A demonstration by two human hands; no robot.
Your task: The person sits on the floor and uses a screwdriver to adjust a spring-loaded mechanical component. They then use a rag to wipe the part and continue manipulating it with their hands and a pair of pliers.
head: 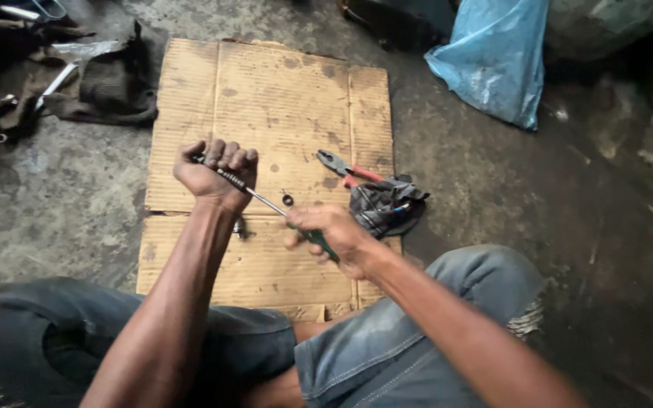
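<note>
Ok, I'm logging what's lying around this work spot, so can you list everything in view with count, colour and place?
cardboard sheet: one, brown and stained, flat on the concrete floor
pliers: one, red handles, on the cardboard's right side
crumpled rag: one, dark grey, by the pliers at the cardboard's right edge
small ring: one, black, on the cardboard near the tool shaft
plastic bag: one, light blue, top right on the floor
dark cloth: one pile, top left, beside metal tools too dim to name
screwdriver: one, green handle, thin metal shaft, in the right hand
dark ribbed part: one, in the left hand
jeans: blue, ripped, bottom
left hand: fist closed
right hand: gripping
</note>
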